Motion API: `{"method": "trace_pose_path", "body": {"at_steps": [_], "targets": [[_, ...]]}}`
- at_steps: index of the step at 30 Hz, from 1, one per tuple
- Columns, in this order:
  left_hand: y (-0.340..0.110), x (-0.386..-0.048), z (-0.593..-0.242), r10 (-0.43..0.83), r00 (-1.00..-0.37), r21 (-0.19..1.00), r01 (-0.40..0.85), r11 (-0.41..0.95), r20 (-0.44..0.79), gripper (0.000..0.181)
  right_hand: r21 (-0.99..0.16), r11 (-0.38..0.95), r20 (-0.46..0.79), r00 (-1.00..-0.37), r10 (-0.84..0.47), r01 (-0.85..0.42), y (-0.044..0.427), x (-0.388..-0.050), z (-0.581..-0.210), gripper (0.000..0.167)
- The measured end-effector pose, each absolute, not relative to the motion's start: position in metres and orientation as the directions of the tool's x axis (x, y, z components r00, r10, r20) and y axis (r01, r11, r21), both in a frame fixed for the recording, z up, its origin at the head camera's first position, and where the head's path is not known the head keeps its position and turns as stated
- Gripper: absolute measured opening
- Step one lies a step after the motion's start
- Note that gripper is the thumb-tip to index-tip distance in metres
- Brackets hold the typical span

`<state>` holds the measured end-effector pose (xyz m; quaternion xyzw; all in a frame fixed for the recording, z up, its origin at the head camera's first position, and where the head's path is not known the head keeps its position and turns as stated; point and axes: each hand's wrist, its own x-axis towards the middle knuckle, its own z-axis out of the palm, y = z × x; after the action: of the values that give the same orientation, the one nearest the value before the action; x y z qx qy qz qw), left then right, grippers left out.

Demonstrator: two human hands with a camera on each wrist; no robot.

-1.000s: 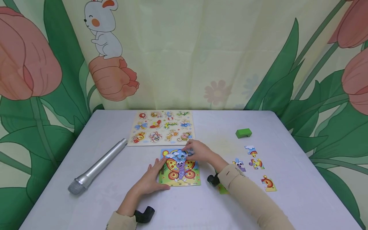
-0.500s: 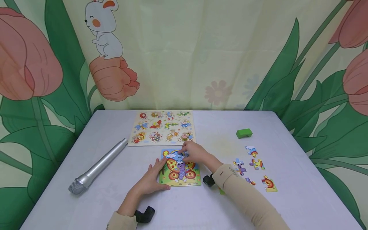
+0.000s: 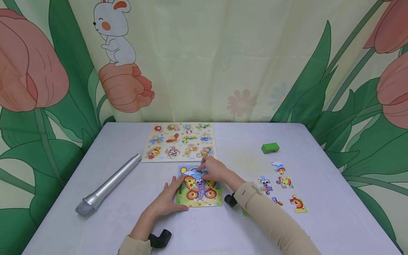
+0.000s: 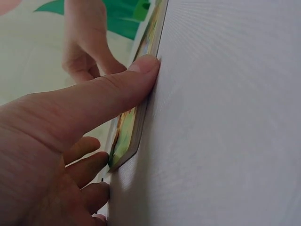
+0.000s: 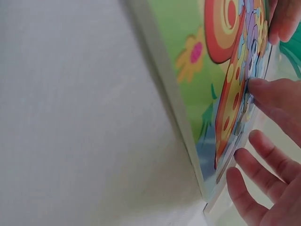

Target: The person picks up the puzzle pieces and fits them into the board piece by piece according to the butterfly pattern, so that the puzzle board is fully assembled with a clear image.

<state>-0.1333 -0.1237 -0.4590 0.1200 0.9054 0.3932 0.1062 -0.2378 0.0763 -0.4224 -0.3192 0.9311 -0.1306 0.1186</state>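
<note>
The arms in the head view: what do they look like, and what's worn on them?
They're a person's. The left hand and right hand are bare. The left sleeve and right sleeve are beige; the right one bears small dark markings, too small to read. A bent black piece sits at the left wrist, a rounded black piece at the right.

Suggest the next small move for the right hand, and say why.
I'd probably have the right hand press lightly just above the butterfly's head on the puzzle board. Its thumb is near that spot, and the left hand rests along the board's left side, which should steady it. I can't tell whether a piece is pinched, so gentle pressure seems safer than pulling.
</note>
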Motion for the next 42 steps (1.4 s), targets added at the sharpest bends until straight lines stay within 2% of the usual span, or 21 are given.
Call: {"method": "trace_pose_path", "body": {"at_steps": [18, 32, 42], "targets": [[-0.124, -0.134, -0.459, 0.303, -0.949, 0.743, 0.138, 0.655, -0.091, 0.100, -0.355, 0.753, -0.120, -0.771, -0.625, -0.555, 0.081, -0.242, -0.427, 0.030], [-0.123, -0.134, -0.458, 0.296, -0.951, 0.753, 0.127, 0.646, -0.093, 0.100, -0.601, 0.655, -0.005, -0.818, -0.576, -0.458, 0.100, -0.234, -0.412, 0.032], [-0.123, -0.134, -0.460, 0.299, -0.952, 0.756, 0.144, 0.638, -0.071, 0.100, -0.647, 0.597, 0.087, -0.824, -0.560, -0.474, 0.130, -0.229, -0.400, 0.036]]}}
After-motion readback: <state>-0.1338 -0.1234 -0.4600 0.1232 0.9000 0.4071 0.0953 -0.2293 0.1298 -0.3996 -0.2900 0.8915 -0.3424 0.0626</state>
